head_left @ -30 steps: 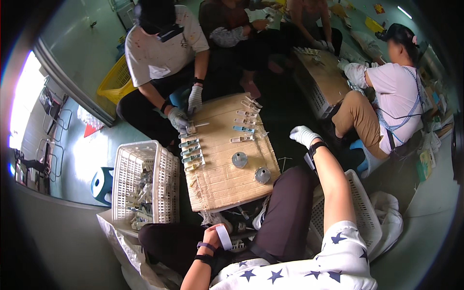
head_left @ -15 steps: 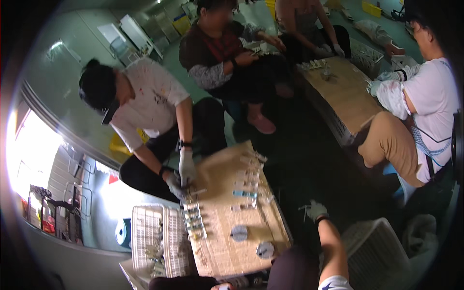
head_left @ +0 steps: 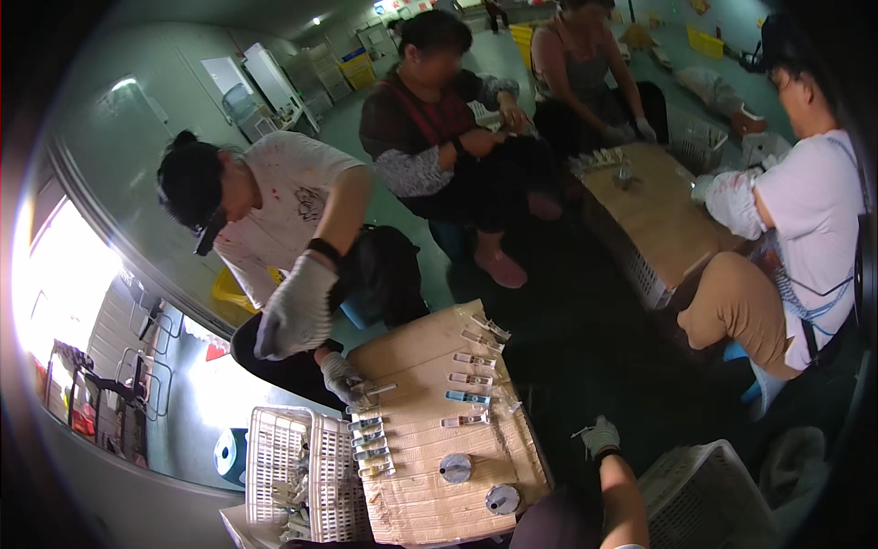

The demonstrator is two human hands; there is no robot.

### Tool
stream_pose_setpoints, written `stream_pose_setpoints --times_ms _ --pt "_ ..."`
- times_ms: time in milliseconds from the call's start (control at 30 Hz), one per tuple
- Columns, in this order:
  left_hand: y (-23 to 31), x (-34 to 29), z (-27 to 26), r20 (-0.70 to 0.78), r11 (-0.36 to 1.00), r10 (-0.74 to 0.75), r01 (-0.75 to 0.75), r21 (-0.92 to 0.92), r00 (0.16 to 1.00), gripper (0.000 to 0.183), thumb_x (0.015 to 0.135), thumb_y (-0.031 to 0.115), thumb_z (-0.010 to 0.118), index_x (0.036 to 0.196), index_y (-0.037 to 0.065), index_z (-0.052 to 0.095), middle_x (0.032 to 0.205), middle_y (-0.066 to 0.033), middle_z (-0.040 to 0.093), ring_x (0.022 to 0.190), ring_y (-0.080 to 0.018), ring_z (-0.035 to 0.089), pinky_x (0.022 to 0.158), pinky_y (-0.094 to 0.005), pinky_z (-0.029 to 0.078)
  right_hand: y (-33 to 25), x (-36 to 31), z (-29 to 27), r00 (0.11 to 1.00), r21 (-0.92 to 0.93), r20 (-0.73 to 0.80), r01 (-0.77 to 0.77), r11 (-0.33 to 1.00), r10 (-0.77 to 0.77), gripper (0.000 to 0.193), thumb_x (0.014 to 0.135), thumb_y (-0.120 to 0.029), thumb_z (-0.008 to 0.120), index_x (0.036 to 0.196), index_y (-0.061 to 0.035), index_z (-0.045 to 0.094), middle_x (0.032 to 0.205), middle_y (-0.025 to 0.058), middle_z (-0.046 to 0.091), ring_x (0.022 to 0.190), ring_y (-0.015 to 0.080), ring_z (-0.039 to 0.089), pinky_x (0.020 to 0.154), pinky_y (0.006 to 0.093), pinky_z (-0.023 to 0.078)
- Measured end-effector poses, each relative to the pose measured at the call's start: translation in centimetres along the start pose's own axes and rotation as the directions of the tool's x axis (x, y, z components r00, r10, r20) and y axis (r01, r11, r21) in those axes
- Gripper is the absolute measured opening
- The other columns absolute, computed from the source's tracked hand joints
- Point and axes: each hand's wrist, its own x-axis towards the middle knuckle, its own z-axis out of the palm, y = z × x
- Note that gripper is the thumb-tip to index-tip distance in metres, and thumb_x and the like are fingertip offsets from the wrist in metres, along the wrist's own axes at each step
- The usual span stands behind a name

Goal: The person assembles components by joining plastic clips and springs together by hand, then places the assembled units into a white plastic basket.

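My right hand [head_left: 601,437], in a pale glove, hangs over the dark floor to the right of the cardboard-topped work surface [head_left: 416,499]. Its fingers close around a thin, pale piece that I cannot make out. My left hand is out of view. On the cardboard, several slim clear plastic pieces, one of them a blue piece [head_left: 467,397], lie in a row along the right side. More clear pieces [head_left: 370,441] line the left edge. Two round grey metal things, one nearer [head_left: 502,500] and one farther [head_left: 455,468], stand near my knee.
Across the cardboard sits a co-worker [head_left: 288,197] with gloved hands. A white basket [head_left: 279,425] holding small pieces stands at the left, another white basket [head_left: 709,485] at the lower right. Other people work around a second cardboard-topped surface [head_left: 658,206] farther back.
The view has tilted up slightly. The co-worker across has lifted one gloved hand off the cardboard; the other stays at its left edge. My right hand stays over the floor, now lower in the picture.
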Motion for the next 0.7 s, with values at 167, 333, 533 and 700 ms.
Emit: stream_pose_setpoints --times_ms 167,333,533,700 --pt "1.6 -4.4 1.9 0.012 0.987 0.012 -0.01 -0.163 1.0 0.012 0.083 0.006 0.055 0.085 -0.001 0.064 0.078 -0.0085 0.064 0.066 -0.0189 0.061 0.059 -0.0288 0.049 -1.6 -5.6 -6.3 0.999 0.21 -0.029 -0.01 0.978 0.016 0.072 0.059 -0.041 0.078 0.112 -0.0011 0.05 0.112 0.021 0.056 0.105 0.0336 0.055 0.089 0.0391 0.046" --pt "1.9 -12.4 3.6 0.027 0.942 -0.008 0.017 -0.336 1.0 0.011 0.082 0.005 0.055 0.085 -0.002 0.064 0.078 -0.0087 0.064 0.066 -0.019 0.061 0.059 -0.0285 0.049 -6.0 -11.1 -12.7 0.942 0.267 -0.272 0.272 0.924 -0.199 0.045 0.062 -0.033 0.078 0.083 -0.0042 0.05 0.083 0.0141 0.064 0.082 0.028 0.063 0.077 0.0368 0.049" --pt "-0.5 -21.5 5.3 0.085 0.852 -0.097 0.127 -0.507 0.992 0.011 0.082 0.005 0.055 0.084 -0.002 0.064 0.078 -0.0089 0.064 0.066 -0.019 0.061 0.059 -0.0282 0.049 -13.6 -16.6 -17.1 0.758 0.594 -0.435 0.648 0.477 -0.486 0.027 0.079 -0.03 0.066 0.089 -0.0056 0.063 0.073 0.0017 0.06 0.067 0.0111 0.053 0.063 0.0285 0.045" --pt "-2.8 -25.1 5.2 -0.021 0.855 -0.105 0.08 -0.513 0.994 0.009 0.08 -0.001 0.057 0.084 -0.003 0.064 0.078 -0.0085 0.064 0.067 -0.0179 0.061 0.061 -0.0276 0.049 -22.0 -29.4 -15.0 0.524 0.629 -0.279 0.733 0.259 -0.805 0.024 0.086 -0.015 0.06 0.107 -0.0049 0.059 0.075 -0.0022 0.057 0.062 0.0058 0.049 0.055 0.0211 0.043"
